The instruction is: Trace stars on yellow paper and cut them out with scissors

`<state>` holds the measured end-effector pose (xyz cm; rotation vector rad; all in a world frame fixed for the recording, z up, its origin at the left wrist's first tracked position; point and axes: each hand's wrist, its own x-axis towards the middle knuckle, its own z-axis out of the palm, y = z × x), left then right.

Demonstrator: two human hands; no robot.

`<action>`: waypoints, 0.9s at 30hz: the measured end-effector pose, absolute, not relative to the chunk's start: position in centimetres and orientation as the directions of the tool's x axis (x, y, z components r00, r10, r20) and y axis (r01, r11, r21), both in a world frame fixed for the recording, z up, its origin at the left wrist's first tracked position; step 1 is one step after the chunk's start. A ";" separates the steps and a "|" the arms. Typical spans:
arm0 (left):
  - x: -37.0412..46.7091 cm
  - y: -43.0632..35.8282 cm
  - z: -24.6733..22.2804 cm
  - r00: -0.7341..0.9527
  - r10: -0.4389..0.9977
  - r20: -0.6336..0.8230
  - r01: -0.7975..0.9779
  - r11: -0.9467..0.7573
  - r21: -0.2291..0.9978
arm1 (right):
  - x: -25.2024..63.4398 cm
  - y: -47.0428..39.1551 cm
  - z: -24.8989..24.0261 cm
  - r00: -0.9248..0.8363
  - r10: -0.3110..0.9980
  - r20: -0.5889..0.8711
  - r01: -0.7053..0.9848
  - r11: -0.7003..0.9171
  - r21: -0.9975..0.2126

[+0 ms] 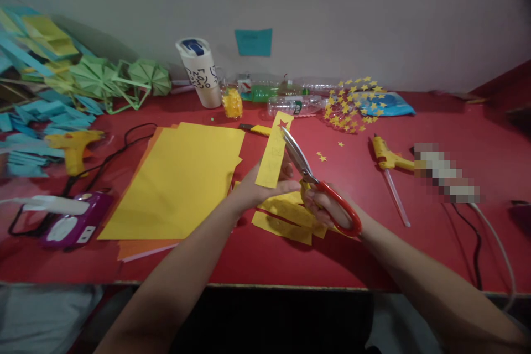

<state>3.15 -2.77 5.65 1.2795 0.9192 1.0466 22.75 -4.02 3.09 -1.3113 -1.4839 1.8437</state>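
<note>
A yellow paper strip is held up in my left hand, whose fingers are partly behind it. Near the strip's top is a star-shaped hole showing red, with faint drawn outlines below. My right hand grips red-handled scissors; their blades point up and left, and the tips meet the strip's right edge just under the star hole. More yellow strips lie on the red table beneath my hands. Small yellow stars rest beyond the scissors.
Yellow sheets are stacked on the left. Glue guns lie on both sides, with cords and a purple power block. Behind stand a white cup, plastic bottles, a star cluster and a cutter.
</note>
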 end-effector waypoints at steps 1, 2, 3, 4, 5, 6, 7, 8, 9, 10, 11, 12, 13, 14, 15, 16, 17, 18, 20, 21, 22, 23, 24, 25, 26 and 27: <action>3.3 -3.0 5.7 0.250 0.966 0.061 -0.069 -0.045 0.997 | 22.6 -4.0 3.2 -0.440 0.793 -0.422 0.234 -0.352 -0.906; 3.4 -3.1 5.7 0.203 0.975 0.090 -0.050 -0.081 0.995 | 22.5 -4.1 3.3 -0.418 0.792 -0.445 0.249 -0.371 -0.894; 3.5 -3.2 5.7 0.151 0.982 0.112 -0.039 -0.107 0.993 | 22.3 -4.1 3.5 -0.398 0.792 -0.463 0.265 -0.384 -0.885; 3.5 -3.2 5.6 0.106 0.986 0.127 -0.038 -0.124 0.992 | 22.2 -4.2 3.7 -0.385 0.794 -0.470 0.277 -0.386 -0.880; 3.5 -3.1 5.4 0.069 0.989 0.133 -0.046 -0.130 0.990 | 22.0 -4.3 3.9 -0.383 0.797 -0.467 0.285 -0.379 -0.880; 3.4 -2.9 5.3 0.039 0.991 0.129 -0.065 -0.126 0.990 | 21.9 -4.4 4.1 -0.387 0.799 -0.460 0.292 -0.367 -0.883; 3.3 -2.7 5.2 0.019 0.992 0.121 -0.093 -0.119 0.989 | 21.8 -4.5 4.3 -0.394 0.801 -0.450 0.297 -0.352 -0.888; 3.3 -2.6 5.0 0.001 0.993 0.117 -0.127 -0.116 0.985 | 21.8 -4.6 4.4 -0.403 0.805 -0.435 0.300 -0.333 -0.894; 3.2 -2.4 4.9 -0.012 0.993 0.118 -0.158 -0.119 0.980 | 21.8 -4.7 4.5 -0.409 0.809 -0.422 0.305 -0.314 -0.899; 3.1 -2.2 4.9 -0.025 0.992 0.122 -0.182 -0.124 0.975 | 21.8 -4.7 4.5 -0.408 0.814 -0.413 0.316 -0.298 -0.901; 3.0 -2.1 4.8 -0.039 0.991 0.125 -0.201 -0.130 0.971 | 21.8 -4.7 4.5 -0.406 0.818 -0.407 0.332 -0.283 -0.900; 3.0 -2.0 4.8 -0.054 0.991 0.125 -0.210 -0.134 0.969 | 21.9 -4.7 4.4 -0.408 0.821 -0.400 0.348 -0.265 -0.899; 2.9 -2.0 4.8 -0.074 0.990 0.118 -0.209 -0.131 0.969 | 22.0 -4.7 4.2 -0.414 0.823 -0.389 0.362 -0.244 -0.900; 2.9 -1.9 4.8 -0.095 0.990 0.104 -0.203 -0.122 0.971 | 22.1 -4.7 4.1 -0.422 0.825 -0.376 0.372 -0.221 -0.902; 2.8 -1.9 4.7 -0.116 0.989 0.090 -0.196 -0.112 0.974 | 22.2 -4.6 3.9 -0.431 0.828 -0.359 0.377 -0.197 -0.905; 2.8 -1.9 4.7 -0.136 0.988 0.079 -0.193 -0.104 0.976 | 22.2 -4.6 3.8 -0.444 0.828 -0.344 0.380 -0.174 -0.909; 2.8 -1.9 4.7 -0.150 0.986 0.073 -0.194 -0.102 0.976 | 22.3 -4.6 3.7 -0.457 0.826 -0.329 0.378 -0.154 -0.913; 2.8 -1.8 4.7 -0.158 0.985 0.071 -0.201 -0.102 0.974 | 22.3 -4.6 3.7 -0.469 0.825 -0.316 0.376 -0.137 -0.916; 2.8 -1.7 4.8 -0.167 0.983 0.078 -0.222 -0.115 0.968 | 22.4 -4.6 3.9 -0.488 0.820 -0.301 0.376 -0.114 -0.920; 2.8 -1.7 4.8 -0.167 0.983 0.082 -0.231 -0.120 0.965 | 22.4 -4.6 4.1 -0.494 0.818 -0.295 0.376 -0.105 -0.921; 2.8 -1.7 4.9 -0.163 0.983 0.084 -0.238 -0.122 0.964 | 22.3 -4.7 4.3 -0.499 0.817 -0.291 0.377 -0.098 -0.921; 2.8 -1.6 5.0 -0.162 0.983 0.085 -0.241 -0.123 0.963 | 22.3 -4.7 4.4 -0.502 0.816 -0.287 0.377 -0.092 -0.921; 2.8 -1.6 5.0 -0.161 0.983 0.087 -0.240 -0.124 0.963 | 22.3 -4.7 4.5 -0.505 0.814 -0.287 0.379 -0.089 -0.921; 2.8 -1.6 5.0 -0.161 0.983 0.089 -0.237 -0.126 0.963 | 22.3 -4.7 4.6 -0.507 0.813 -0.286 0.381 -0.086 -0.921; 2.8 -1.6 5.0 -0.162 0.982 0.094 -0.232 -0.130 0.964 | 22.4 -4.7 4.6 -0.507 0.813 -0.285 0.382 -0.083 -0.920; 2.8 -1.7 4.9 -0.166 0.981 0.103 -0.227 -0.140 0.964 | 22.4 -4.7 4.6 -0.508 0.813 -0.284 0.384 -0.081 -0.920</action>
